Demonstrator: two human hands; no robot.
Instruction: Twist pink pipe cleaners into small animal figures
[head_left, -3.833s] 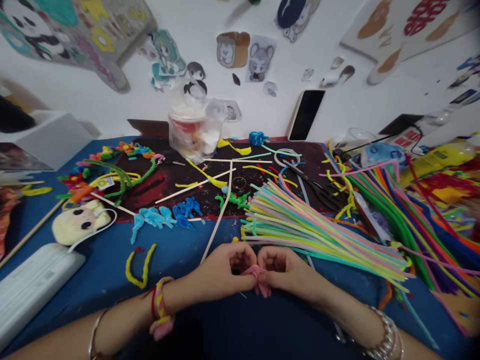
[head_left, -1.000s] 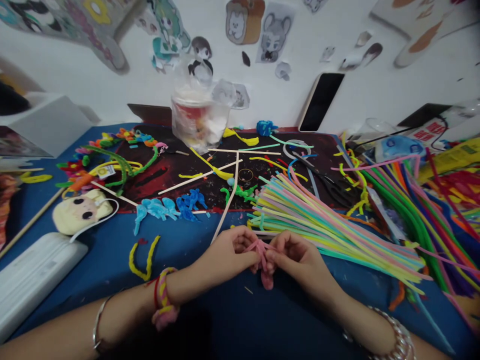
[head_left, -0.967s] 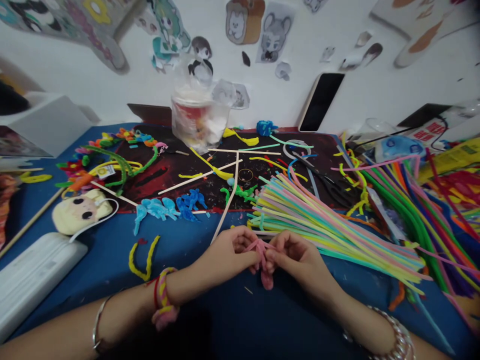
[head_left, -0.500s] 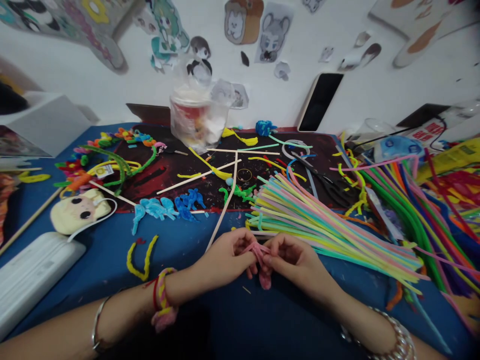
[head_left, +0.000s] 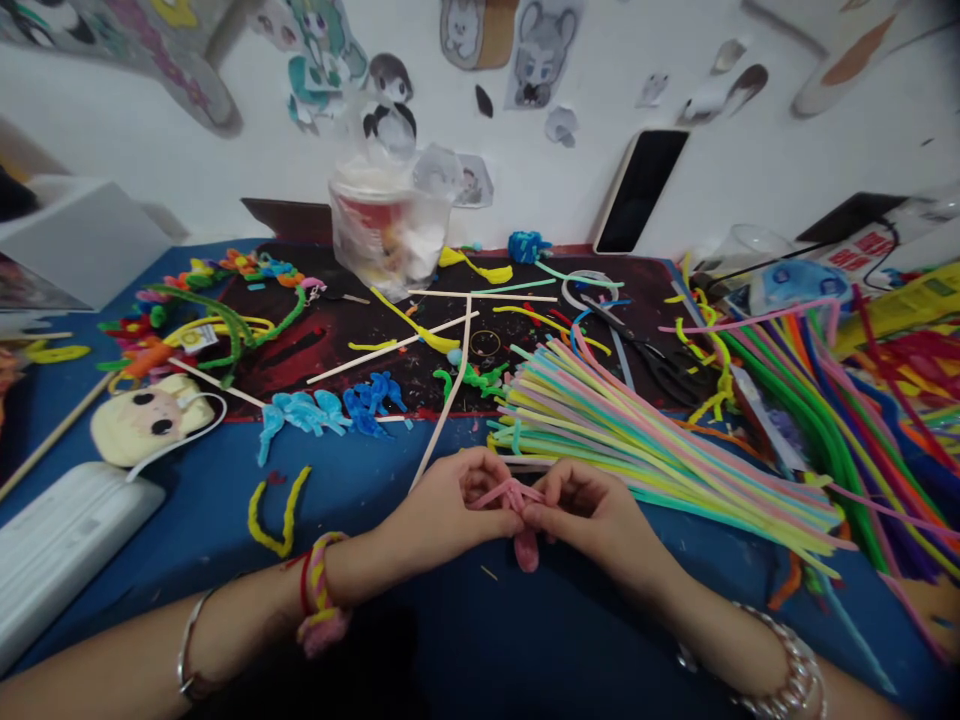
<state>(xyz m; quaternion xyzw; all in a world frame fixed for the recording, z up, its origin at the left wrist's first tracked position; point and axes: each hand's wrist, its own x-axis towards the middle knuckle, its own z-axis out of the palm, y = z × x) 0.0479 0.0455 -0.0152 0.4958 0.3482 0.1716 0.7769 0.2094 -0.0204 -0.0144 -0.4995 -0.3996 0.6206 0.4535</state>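
Between both hands is a pink pipe cleaner [head_left: 527, 552], bent and looped, with a folded lobe hanging below the fingers. My left hand [head_left: 461, 505] pinches it from the left, thumb against curled fingers. On the other side my right hand [head_left: 589, 505] grips it between thumb and forefinger, close to the left thumb tip. Two pink strands spread above the pinch point. Just beyond the right hand lies a thick bundle of pastel pipe cleaners [head_left: 637, 430]. Past the left hand, a pale pipe cleaner [head_left: 442, 430] runs away from me. The fingertips partly hide the pink piece.
A yellow bent pipe cleaner [head_left: 282, 540], blue twisted pieces [head_left: 315, 412] and a white power strip [head_left: 67, 560] are on the left. Farther back stand a bagged cup [head_left: 386, 225] and a phone [head_left: 643, 190] against the wall. Black-handled pliers [head_left: 660, 365] rest behind the bundle.
The thumbs have come closer together on the pink pipe cleaner, and fewer left fingers show beneath it. The whole view has shifted slightly.
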